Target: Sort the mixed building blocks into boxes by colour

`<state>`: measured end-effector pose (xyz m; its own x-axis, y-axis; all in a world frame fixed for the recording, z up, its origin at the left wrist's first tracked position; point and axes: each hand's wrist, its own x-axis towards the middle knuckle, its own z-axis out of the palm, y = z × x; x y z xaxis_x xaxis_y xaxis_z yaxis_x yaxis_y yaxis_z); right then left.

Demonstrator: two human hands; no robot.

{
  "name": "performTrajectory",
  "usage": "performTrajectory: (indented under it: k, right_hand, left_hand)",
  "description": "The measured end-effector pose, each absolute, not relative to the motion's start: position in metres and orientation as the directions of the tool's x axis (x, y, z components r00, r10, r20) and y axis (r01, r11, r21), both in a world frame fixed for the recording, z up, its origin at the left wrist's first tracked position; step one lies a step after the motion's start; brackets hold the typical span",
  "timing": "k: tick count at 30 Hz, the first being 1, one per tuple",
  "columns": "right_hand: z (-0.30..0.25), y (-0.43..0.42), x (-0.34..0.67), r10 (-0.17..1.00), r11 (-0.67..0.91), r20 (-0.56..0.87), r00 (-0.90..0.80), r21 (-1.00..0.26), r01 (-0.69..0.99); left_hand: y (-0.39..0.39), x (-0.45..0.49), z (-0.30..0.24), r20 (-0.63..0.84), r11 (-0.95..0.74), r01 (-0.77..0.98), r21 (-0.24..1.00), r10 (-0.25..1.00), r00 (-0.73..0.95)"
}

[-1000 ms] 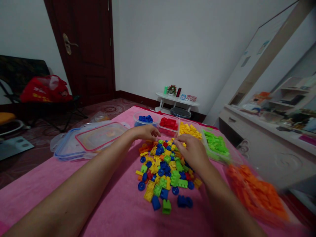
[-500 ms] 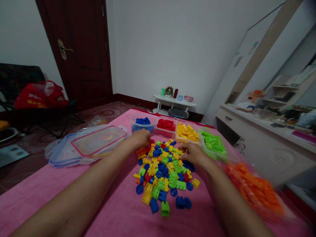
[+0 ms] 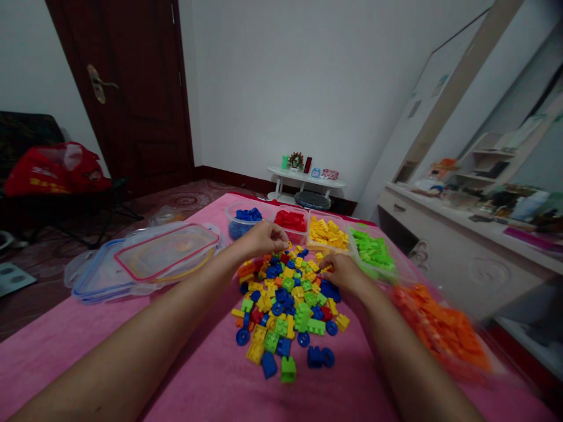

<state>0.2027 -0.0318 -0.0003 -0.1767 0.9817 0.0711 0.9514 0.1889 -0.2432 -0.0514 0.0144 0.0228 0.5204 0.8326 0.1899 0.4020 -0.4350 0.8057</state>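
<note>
A mixed pile of toy building bricks [image 3: 281,305] in yellow, blue, green, red and orange lies between my hands. Over its far side, in front of the red container, my left hand [image 3: 265,237] is closed in a pinch, with a small yellow brick [image 3: 288,245] at the fingertips. At the pile's right edge my right hand [image 3: 345,273] is closed too, its thumb and fingers pinching a yellow brick [image 3: 326,269]. Fingers partly hide both pieces.
Behind the pile stand clear containers of blue bricks [image 3: 248,215], red bricks [image 3: 291,220], yellow bricks [image 3: 328,232] and green bricks [image 3: 373,248]. Orange bricks [image 3: 444,328] fill another at right. Stacked lids [image 3: 167,252] lie left on the pink cloth [image 3: 193,369].
My left hand has moved right and away from the pile's left edge, and a yellow brick now shows at its fingertips. My right hand stays by the pile's right edge. The view has shifted slightly.
</note>
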Motion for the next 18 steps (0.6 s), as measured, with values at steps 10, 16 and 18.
performTrajectory:
  k: [10, 16, 18]
  right_hand:
    - [0.038, -0.055, 0.162, 0.953, 0.301, 0.225, -0.202, -0.652, 0.696]
    - [0.044, -0.068, 0.140, 0.922, 0.295, 0.168, -0.350, -0.888, 0.353]
    - [0.044, -0.068, 0.140, 0.932, 0.258, 0.131, -0.338, -0.895, 0.365]
  left_hand:
    - [-0.001, -0.035, 0.023, 0.120, -0.207, 0.167, 0.964, 0.898, 0.424]
    - [-0.010, -0.028, 0.024, 0.098, -0.159, 0.072, 0.985, 0.843, 0.528]
    - [-0.011, -0.026, 0.022, 0.104, -0.168, 0.072, 0.983, 0.839, 0.534]
